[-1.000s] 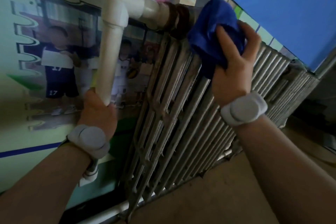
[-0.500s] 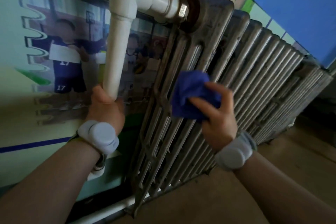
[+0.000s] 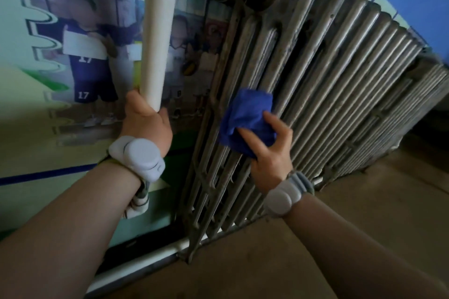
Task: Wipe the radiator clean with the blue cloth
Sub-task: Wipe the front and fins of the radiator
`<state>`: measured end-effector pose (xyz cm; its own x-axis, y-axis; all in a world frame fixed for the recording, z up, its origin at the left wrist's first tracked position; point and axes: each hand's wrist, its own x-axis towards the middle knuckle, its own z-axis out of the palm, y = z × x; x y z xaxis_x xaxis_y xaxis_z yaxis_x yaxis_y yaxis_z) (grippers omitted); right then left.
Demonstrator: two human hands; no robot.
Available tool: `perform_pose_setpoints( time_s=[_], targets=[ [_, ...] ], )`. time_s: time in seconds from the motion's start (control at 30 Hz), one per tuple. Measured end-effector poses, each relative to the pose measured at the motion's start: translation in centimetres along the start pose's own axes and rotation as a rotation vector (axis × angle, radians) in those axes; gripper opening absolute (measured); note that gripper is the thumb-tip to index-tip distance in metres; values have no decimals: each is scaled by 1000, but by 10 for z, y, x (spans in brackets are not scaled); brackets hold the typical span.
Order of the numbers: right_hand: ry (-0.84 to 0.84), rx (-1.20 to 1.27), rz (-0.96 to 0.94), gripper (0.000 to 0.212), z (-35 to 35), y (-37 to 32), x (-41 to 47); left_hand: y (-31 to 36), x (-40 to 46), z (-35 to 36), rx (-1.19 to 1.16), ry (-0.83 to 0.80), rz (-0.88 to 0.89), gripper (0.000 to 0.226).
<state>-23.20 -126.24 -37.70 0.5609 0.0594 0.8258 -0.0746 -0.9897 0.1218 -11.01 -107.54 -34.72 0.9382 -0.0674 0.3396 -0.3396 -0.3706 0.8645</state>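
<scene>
Blue cloth [image 3: 245,121], in right hand [image 3: 269,160], presses radiator [image 3: 328,85] ribs.

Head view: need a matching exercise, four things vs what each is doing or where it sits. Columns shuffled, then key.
Things:
1. left hand
2. right hand
3. blue cloth
4. radiator

States:
A. bunched, pressed on the front columns
B. grey ribbed metal, standing along the wall
C. grips the white pipe
D. holds the cloth

Pairs: 1-C, 2-D, 3-A, 4-B
</scene>
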Motion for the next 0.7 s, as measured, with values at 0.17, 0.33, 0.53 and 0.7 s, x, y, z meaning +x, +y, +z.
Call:
perform_pose_setpoints(
  time_s=[0.17, 0.33, 0.53, 0.7],
  targets=[
    [-89, 55, -142, 39, -29, 0, -11, 1, -1, 1, 19, 0, 15, 55],
    [197, 155, 4, 35, -60, -2, 55, 1, 0, 1, 21, -8, 2, 57],
    [193, 91, 47, 31, -3, -2, 16, 2, -2, 2, 94, -6, 2, 59],
    [-140, 142, 78, 43, 34, -20, -74, 0, -1, -3, 111, -51, 36, 60]
  ],
)
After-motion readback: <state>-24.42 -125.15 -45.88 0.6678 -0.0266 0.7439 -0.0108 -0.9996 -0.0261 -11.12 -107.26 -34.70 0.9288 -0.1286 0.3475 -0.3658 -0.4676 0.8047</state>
